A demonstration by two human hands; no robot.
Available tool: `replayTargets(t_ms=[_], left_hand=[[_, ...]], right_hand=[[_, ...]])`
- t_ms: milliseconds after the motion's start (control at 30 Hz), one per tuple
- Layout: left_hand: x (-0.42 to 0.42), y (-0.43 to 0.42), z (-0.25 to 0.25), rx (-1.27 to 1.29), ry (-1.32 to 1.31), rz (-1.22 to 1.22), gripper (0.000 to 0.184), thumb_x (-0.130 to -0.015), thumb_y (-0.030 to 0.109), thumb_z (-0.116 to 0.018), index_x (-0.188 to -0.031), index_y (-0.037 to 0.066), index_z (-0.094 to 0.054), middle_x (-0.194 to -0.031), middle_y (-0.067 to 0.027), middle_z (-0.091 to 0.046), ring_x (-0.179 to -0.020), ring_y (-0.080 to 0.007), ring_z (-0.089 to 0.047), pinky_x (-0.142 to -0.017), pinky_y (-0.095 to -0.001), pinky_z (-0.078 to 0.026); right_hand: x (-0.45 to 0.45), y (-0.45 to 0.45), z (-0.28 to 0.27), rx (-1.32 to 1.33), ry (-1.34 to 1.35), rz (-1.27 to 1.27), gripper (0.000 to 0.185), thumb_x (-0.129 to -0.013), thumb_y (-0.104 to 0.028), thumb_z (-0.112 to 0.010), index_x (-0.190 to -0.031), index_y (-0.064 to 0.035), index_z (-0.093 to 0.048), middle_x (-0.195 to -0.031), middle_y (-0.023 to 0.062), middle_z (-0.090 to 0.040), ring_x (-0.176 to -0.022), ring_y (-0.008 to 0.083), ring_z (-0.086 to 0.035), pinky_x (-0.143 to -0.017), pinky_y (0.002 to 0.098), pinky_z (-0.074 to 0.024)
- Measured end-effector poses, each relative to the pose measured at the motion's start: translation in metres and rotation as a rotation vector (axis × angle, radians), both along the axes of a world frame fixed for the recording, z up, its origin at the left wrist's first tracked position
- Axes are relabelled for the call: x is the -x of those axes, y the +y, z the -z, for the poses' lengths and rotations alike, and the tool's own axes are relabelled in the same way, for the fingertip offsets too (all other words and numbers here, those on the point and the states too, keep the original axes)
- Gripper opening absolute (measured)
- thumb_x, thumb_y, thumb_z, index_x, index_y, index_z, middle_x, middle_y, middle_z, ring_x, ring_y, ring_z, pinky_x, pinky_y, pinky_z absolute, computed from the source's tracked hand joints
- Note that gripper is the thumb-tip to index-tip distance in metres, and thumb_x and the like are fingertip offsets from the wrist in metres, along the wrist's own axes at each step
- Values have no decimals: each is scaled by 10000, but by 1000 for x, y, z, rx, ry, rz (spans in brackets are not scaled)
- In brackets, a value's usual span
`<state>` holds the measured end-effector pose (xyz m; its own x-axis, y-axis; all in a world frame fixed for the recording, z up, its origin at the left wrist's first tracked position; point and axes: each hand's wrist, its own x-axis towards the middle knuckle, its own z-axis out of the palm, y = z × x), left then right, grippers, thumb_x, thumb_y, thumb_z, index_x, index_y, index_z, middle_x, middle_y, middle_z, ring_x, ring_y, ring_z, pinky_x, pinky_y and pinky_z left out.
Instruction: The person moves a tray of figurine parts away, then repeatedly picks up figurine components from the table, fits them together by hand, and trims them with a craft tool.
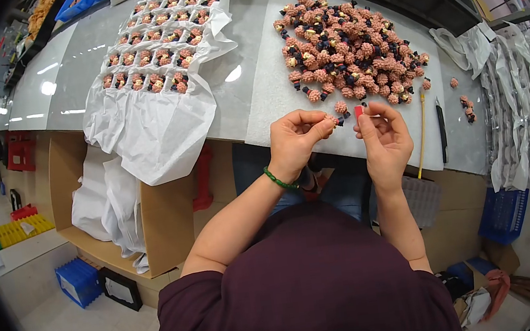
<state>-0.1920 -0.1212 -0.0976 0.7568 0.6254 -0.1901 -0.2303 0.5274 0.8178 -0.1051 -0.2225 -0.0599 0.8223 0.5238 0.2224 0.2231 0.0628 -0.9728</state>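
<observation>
My left hand (298, 140), with a green bead bracelet on its wrist, is closed in a pinch on a small figurine (337, 121) with a pink part and a dark blue part. Just to the right, my right hand (386, 137) pinches a small flat red piece (358, 112) between thumb and fingers. Both hands are held over the table's near edge, a short gap apart. Beyond them lies a heap of figurines (356, 48) with bumpy pink tops and dark blue parts, on a white foam sheet (267, 72).
At the left, a tray lined with white paper (147, 123) holds rows of figurines. A yellow stick (421, 136) and a dark pen-like tool (441, 127) lie right of the heap. Bagged trays (522, 107) hang at the far right. A cardboard box (166, 224) stands below left.
</observation>
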Motion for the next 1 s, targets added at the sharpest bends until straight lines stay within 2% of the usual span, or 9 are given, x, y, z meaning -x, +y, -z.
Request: replayTargets(t_ms=[67,200,500,767,1000], left_hand=[[0,1,-1,-1,2,9,143,-726,23,-616,-841,-41,-559,-771,-89,-596,-667,-116,-561,-626,-214,-460],[0,1,-2,-25,23,24,151,-725,28,-619,-846,-39,-559,-774,-88,-598,-669,-112,-561,-625,-212,-459],[-1,0,-4,-27,25,11,150,-703,19,-642,-823,-37,-570,-777,-86,-606,-703,-100,-569,-626,-206,-470],[-1,-1,-3,-28,18,-1,152,-700,21,-646,-821,-34,-572,-779,-85,-605,-709,-101,-568,-637,-210,-473],[-2,-2,-3,-49,37,-3,147,-700,20,-646,-817,-34,-575,-770,-77,-603,-707,-98,-566,-635,-207,-472]], right_hand=[[6,3,-7,-99,219,-32,257,-777,22,-529,-1030,34,-485,-915,91,-545,-690,90,-541,-598,193,-453],[4,2,-2,-35,301,-129,315,-774,38,-518,-1081,44,-446,-944,96,-529,-702,86,-538,-619,201,-479],[5,4,3,-12,260,-129,332,-777,16,-528,-1096,25,-438,-911,94,-541,-676,94,-537,-584,193,-454],[12,8,5,-21,250,-80,261,-780,23,-519,-1035,26,-459,-869,83,-544,-672,96,-536,-585,193,-456],[12,8,11,4,66,-42,253,-779,29,-515,-1026,25,-460,-842,79,-552,-674,94,-538,-585,200,-469]])
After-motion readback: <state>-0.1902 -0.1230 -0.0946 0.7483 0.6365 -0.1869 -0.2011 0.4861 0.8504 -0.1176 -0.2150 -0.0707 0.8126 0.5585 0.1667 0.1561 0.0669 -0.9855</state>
